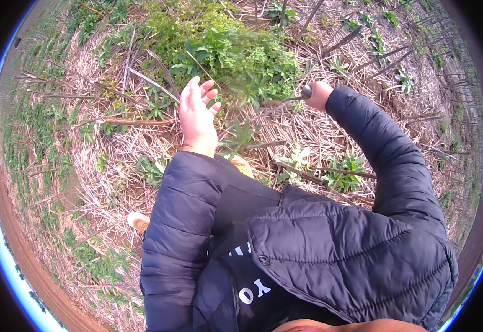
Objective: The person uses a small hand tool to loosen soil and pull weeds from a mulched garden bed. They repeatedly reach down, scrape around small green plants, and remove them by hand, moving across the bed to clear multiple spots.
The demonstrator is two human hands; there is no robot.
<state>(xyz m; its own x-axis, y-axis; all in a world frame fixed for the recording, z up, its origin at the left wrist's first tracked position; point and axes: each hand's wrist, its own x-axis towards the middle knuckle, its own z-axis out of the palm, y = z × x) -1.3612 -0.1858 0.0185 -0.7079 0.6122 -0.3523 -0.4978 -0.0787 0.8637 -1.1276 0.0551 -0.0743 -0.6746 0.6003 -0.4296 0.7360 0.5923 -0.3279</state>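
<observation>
My right hand [320,95] is closed around the dark handle [306,91] of a hand tool. From the handle a thin, curved metal part [290,101] runs left, low over the dry straw; its far end blends into the straw, so I cannot tell its exact kind. My left hand [198,111] is raised with its fingers apart and nothing in it. It is nearest to a dense clump of green leafy weeds [233,54]. Below and right of that hand, a spiky-leaved weed [241,135] grows close to my leg.
Dry straw [320,133] covers the ground. Stiff dead stalks [137,121] lie or stick up on both sides, one leaning stalk [154,84] close to my left hand. My tan shoes [243,166] stand among weeds [345,172]. A bare dirt strip [29,265] edges the field.
</observation>
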